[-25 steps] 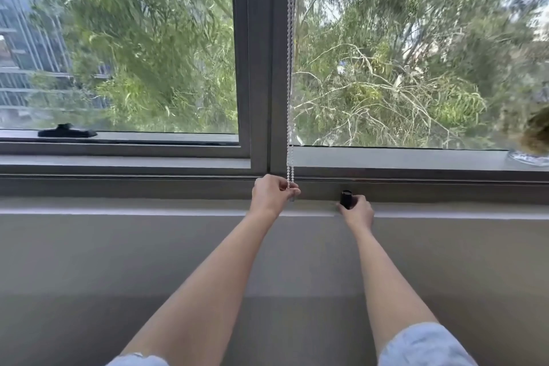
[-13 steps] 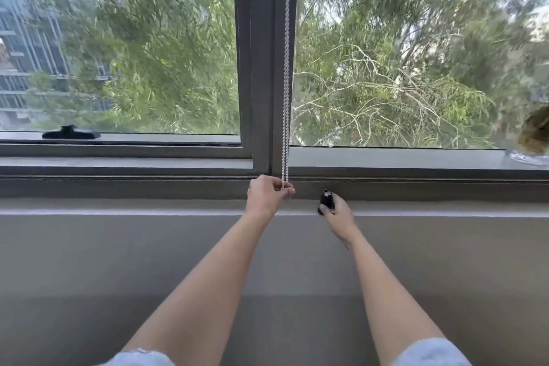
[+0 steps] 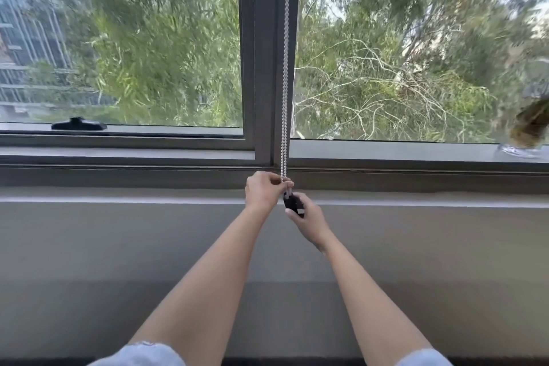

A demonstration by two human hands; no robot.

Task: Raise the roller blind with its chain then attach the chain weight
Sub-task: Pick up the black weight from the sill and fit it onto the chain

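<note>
Chain [image 3: 285, 68] is hanging taut down the right edge of the centre post [image 3: 261, 53]. We are pinching its lowest loop in our left grip [image 3: 266, 192], fingers curled tight on the beads just below the foot of that post. Our right grip [image 3: 309, 218] is wrapping round the black chain weight [image 3: 292, 203] and holding its top end against the loop, directly under the post. No blind fabric is showing in view, so we are judging the raising done and the attaching in hand. To do it well, we are wanting the loop held steady with a little slack at its bottom, and the weight's opening turned toward the beads and fed in squarely, not forced at an angle. Whether any beads are already seated we cannot tell. Far left of the post a black window latch [image 3: 78, 124] is sitting on the frame, and far right a blurred brownish object [image 3: 531, 125] is lying low. Neither is obstructing us; only our own fingers are crowding the joint.
</note>
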